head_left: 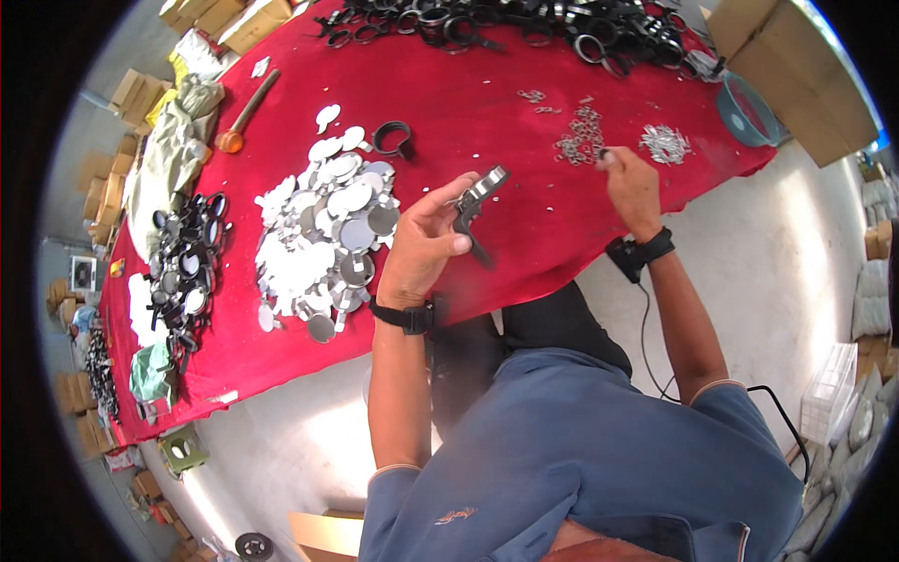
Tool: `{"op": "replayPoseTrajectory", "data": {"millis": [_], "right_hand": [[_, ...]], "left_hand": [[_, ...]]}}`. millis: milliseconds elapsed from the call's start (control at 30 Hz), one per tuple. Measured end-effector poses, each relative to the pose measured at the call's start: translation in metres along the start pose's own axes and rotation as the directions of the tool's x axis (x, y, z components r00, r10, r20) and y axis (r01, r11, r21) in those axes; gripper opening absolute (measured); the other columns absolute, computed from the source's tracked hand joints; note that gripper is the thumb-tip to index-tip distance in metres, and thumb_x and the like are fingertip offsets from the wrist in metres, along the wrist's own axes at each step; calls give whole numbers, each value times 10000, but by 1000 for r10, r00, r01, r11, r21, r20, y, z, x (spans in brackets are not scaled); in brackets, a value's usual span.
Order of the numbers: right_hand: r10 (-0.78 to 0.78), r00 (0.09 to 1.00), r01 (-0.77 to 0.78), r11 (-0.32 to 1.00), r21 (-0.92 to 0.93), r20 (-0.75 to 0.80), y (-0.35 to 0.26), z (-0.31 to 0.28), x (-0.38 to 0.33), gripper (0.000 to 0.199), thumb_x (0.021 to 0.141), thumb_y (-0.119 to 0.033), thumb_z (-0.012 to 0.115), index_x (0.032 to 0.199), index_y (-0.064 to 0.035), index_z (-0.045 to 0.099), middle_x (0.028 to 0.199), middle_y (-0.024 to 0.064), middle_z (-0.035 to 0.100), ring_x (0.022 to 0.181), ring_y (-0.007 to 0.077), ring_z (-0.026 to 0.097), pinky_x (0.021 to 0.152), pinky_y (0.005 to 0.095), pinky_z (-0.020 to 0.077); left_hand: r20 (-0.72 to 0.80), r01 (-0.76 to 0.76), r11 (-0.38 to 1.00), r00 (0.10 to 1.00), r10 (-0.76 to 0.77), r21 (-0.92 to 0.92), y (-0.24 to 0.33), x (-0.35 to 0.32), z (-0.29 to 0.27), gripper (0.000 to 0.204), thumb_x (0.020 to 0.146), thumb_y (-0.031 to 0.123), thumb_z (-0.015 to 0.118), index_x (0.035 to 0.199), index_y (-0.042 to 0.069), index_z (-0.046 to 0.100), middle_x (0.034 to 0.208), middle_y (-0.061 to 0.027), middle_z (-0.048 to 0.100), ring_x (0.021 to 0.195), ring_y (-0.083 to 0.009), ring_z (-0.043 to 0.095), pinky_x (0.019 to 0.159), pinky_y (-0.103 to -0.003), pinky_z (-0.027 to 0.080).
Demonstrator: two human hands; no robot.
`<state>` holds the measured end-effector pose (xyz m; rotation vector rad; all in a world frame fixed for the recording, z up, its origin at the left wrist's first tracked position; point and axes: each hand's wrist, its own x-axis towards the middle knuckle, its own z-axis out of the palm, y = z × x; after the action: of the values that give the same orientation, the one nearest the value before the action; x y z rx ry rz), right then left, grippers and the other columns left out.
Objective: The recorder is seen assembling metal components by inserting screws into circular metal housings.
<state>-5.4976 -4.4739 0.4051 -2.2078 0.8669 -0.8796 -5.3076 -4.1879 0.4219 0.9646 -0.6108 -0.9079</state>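
My left hand [421, 234] is closed on a black ring-shaped part [482, 192], seen nearly edge-on above the red cloth. It looks like the black ring with a short tab [393, 139] lying beyond it. To its left spreads a heap of round white and silvery discs with tabs [323, 220]. My right hand [632, 187] has its fingertips pinched together beside a scatter of small metal rings [582, 136]. Something small and dark shows at those fingertips, too small to name. Right of the rings lies a little pile of small silvery pieces [664, 143].
Many black rings [459, 28] crowd the far edge of the red-covered table [506, 103]. A hammer [245, 117] lies far left, with assembled black-rimmed round parts [187, 262] nearer. A blue-green basin [746, 110] and cardboard boxes [796, 75] stand at right. A cable [646, 328] hangs from my right wrist strap.
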Motion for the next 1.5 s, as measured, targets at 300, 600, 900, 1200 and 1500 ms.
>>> {"op": "replayPoseTrajectory", "data": {"millis": [300,600,900,1200,1500], "right_hand": [[214,975,-210,975,67,-61,66,15,-4,301,1076,-253,560,1109,-12,738,906,120,787,860,273,754,815,397,565],[99,977,-91,995,51,-187,51,26,-11,275,1087,-234,586,1144,-1,722,927,133,786,871,283,758,819,395,569],[-81,966,78,997,-20,-245,53,20,-7,283,1067,-176,609,1262,-8,727,1141,175,741,1022,298,714,899,396,552],[-59,989,59,998,-6,-136,7,6,9,321,1065,-285,648,1247,-30,719,1078,121,757,865,227,704,782,393,562],[191,639,-730,454,511,745,-69,75,-47,359,1023,-363,722,1058,-8,680,908,42,723,639,53,570,463,211,375]], "left_hand": [[-147,-67,997,987,62,-31,101,-64,-141,576,940,107,749,1454,-72,561,1443,-161,628,1345,-324,618,1274,-483,372],[-872,-297,905,298,390,304,245,-80,-307,549,1067,322,681,1453,-27,506,1400,-170,598,1389,-317,517,1193,-488,442],[-160,124,209,973,167,970,79,75,-78,625,949,356,807,1479,93,608,1194,-208,767,990,-281,762,841,-388,597],[-370,91,837,919,139,539,-4,90,4,224,1076,50,575,1233,-69,681,1113,-173,755,952,-218,779,835,-311,653],[-254,86,665,954,160,742,-44,-17,55,233,1002,108,703,1205,16,771,1007,-135,792,867,-246,774,762,-352,614]]}}
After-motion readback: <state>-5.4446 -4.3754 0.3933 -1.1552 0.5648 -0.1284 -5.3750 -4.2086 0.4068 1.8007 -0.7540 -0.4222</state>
